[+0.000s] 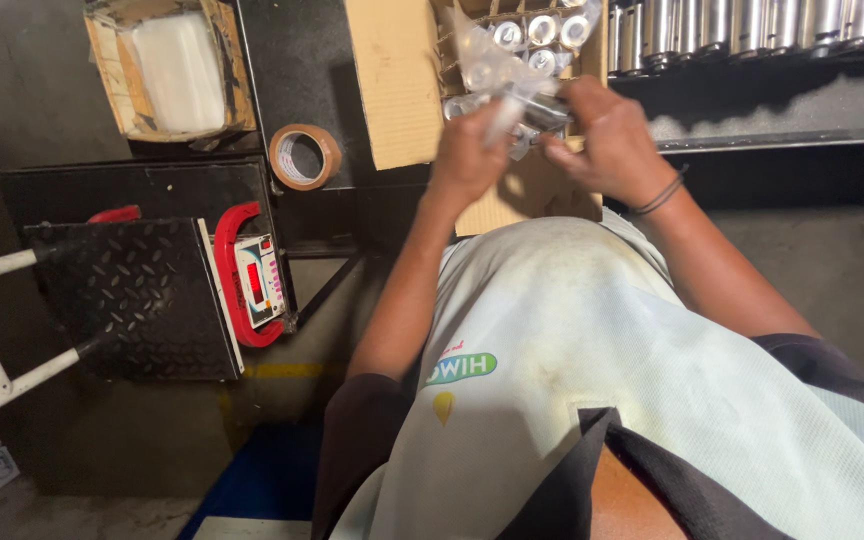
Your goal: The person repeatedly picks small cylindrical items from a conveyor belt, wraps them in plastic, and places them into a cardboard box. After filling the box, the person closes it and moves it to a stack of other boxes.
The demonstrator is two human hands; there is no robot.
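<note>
Biggest thing in view is the black diamond-plate steel platform scale [137,295], rough raised tread on top, with a white tube frame off its left side and a small display unit with red rounded handles [252,282] on its right edge. Above it sits an open brown corrugated cardboard box lined with cloudy plastic sheeting [167,70]. Top middle there's a second open cardboard carton with card dividers [397,85], its cells holding shiny round metal cylinders, some wrapped in clear crinkly film. A row of polished metal cylinders [752,25] lines the dark shelf at top right. Between the two boxes lies a roll of tan packing tape [304,156].

Both hands are up over the divided carton. The left hand [467,150] is curled closed around a short shiny metal cylinder in a thin clear plastic bag [530,112], gripping its left end. The right hand [607,135], dark band on the wrist, has fingers half bent and pinches the other end.
</note>
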